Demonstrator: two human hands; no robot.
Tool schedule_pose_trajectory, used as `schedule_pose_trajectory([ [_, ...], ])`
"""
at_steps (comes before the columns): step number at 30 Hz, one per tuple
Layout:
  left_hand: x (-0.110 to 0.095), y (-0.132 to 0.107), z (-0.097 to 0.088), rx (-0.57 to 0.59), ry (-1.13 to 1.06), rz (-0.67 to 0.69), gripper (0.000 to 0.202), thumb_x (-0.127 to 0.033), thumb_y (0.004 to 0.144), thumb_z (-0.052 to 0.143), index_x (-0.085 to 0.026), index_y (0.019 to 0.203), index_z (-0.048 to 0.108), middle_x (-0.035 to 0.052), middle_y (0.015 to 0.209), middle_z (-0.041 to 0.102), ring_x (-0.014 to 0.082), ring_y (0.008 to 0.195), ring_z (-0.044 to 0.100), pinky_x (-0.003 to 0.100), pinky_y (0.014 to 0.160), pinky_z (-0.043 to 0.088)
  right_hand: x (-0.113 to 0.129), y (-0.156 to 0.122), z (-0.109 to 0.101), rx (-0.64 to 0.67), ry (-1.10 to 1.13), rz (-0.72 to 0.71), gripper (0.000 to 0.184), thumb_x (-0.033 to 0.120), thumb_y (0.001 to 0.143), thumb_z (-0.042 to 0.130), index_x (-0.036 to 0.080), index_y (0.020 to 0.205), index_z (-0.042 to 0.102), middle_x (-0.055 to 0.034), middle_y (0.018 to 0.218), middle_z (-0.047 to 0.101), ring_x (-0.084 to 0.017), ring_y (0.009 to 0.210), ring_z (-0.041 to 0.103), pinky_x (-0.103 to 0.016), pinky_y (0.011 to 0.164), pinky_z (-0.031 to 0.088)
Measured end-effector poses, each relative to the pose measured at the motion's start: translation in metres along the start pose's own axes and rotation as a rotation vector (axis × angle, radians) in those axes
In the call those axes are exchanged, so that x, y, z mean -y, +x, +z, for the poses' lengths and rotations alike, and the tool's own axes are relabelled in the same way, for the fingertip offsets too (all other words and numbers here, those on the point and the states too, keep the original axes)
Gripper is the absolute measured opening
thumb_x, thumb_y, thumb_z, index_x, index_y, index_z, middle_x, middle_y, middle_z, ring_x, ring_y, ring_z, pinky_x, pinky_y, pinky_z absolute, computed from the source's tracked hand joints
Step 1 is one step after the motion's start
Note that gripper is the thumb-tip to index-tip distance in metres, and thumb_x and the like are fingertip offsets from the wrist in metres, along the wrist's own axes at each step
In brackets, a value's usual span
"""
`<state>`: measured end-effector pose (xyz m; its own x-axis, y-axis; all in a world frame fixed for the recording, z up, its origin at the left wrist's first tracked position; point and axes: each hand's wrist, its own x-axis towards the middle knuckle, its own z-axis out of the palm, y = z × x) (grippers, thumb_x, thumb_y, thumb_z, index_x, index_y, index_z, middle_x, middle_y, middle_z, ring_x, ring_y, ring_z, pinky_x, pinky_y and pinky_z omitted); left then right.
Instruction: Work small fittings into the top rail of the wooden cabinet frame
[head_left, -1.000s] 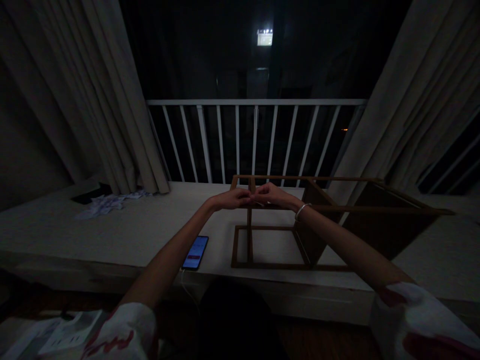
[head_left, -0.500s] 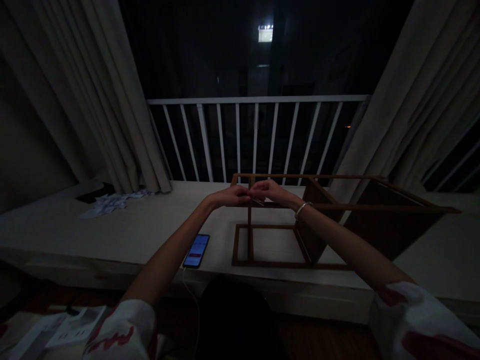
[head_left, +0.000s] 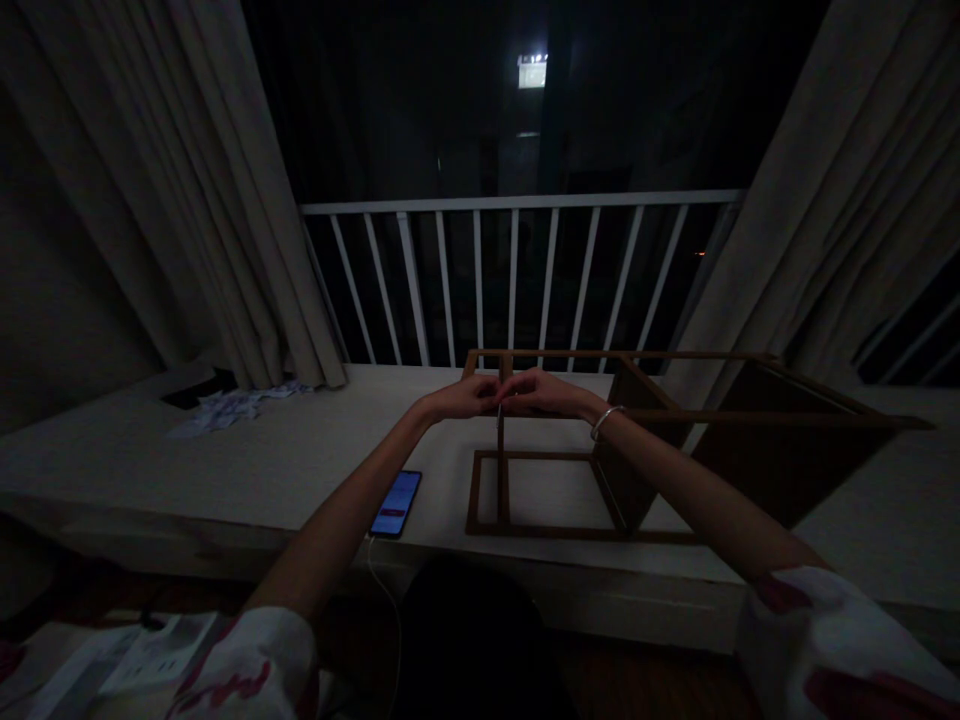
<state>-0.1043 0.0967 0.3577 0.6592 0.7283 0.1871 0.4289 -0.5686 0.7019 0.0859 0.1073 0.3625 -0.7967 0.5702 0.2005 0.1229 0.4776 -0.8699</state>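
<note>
The fingertips of my left hand (head_left: 469, 397) and my right hand (head_left: 544, 391) meet above the near end of a brown wooden frame (head_left: 562, 532), which lies on its side. My right hand is closed in a pinch on a thin, light metal rod (head_left: 499, 414) that points downward, too small and dark to name more exactly. The fingers of my left hand are bent and closed beside it, at the frame's upper rail; what they grip is hidden.
Left of the frame, a lit phone (head_left: 396, 503) with a cable lies on the white ledge (head_left: 315, 455). Crumpled papers (head_left: 225, 410) are farther left. White railings (head_left: 514, 275) stand behind, between curtains (head_left: 225, 200). A power strip (head_left: 161, 652) is at the lower left.
The metal rod has swung from slanting right to pointing nearly straight down. My right hand has turned slightly with it, and my left hand stays nearly in place.
</note>
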Motion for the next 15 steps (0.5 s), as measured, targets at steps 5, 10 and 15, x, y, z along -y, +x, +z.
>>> schedule_pose_trajectory([
  [5,-0.008,-0.002,0.0,0.009,-0.088,-0.047,0.026,-0.034,0.07,0.052,-0.01,0.081,0.052,-0.0012,0.07,0.049,0.007,0.061,0.043,0.018,0.053,0.036,-0.001,-0.001,0.0,-0.018,-0.071,0.006,0.03,0.034,0.065,0.061,0.013,0.086,0.063,-0.0021,0.08,0.061,-0.01,0.071,0.053,-0.021,0.063,0.04],
  [10,-0.014,-0.007,-0.003,-0.029,-0.175,-0.164,0.022,-0.032,0.071,0.049,-0.012,0.08,0.052,-0.0042,0.06,0.041,0.0037,0.047,0.034,0.015,0.04,0.024,-0.004,0.0,0.0,-0.089,-0.111,-0.039,0.031,0.037,0.065,0.06,0.012,0.083,0.064,-0.0026,0.076,0.061,-0.01,0.067,0.051,-0.021,0.059,0.039],
  [15,-0.012,-0.008,-0.004,-0.054,-0.213,-0.189,0.027,-0.038,0.07,0.051,-0.014,0.08,0.054,-0.0039,0.06,0.041,0.0025,0.043,0.03,0.015,0.037,0.019,-0.009,0.003,0.0,-0.109,-0.157,-0.037,0.034,0.041,0.064,0.061,0.011,0.079,0.064,-0.0024,0.072,0.061,-0.009,0.063,0.051,-0.02,0.057,0.037],
])
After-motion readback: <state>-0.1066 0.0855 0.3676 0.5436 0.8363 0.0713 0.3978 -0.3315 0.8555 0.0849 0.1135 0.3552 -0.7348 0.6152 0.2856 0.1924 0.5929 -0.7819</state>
